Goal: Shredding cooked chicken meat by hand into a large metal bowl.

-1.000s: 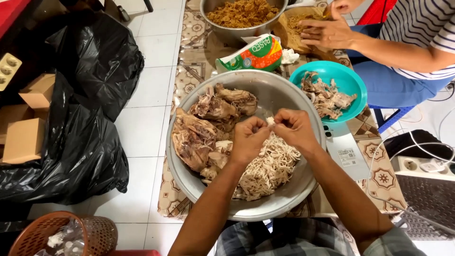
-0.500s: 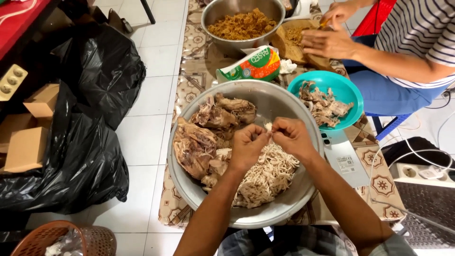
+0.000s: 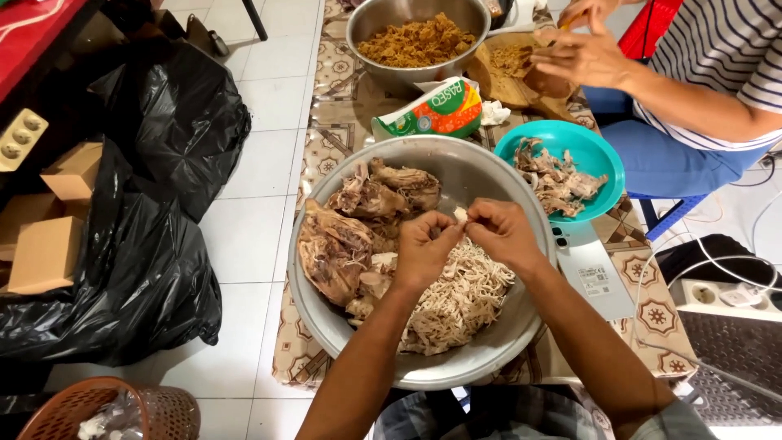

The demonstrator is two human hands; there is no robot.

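Barely shifted since before, both hands, left hand (image 3: 422,248) and right hand (image 3: 503,236), pinch a chicken shred (image 3: 461,215) above the metal bowl (image 3: 481,175) at centre frame, shredded pile (image 3: 460,297) sizeable, whole pieces (image 3: 358,220) left.

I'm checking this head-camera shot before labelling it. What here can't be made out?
- Head view: the meat piece between left hand and right hand is mostly covered by fingertips.
- The big metal bowl: its near floor is hidden by hands and shredded meat.
- The other person's hands hide what they hold; the top edge cuts them.
- The brown basket: bottom edge cuts it.
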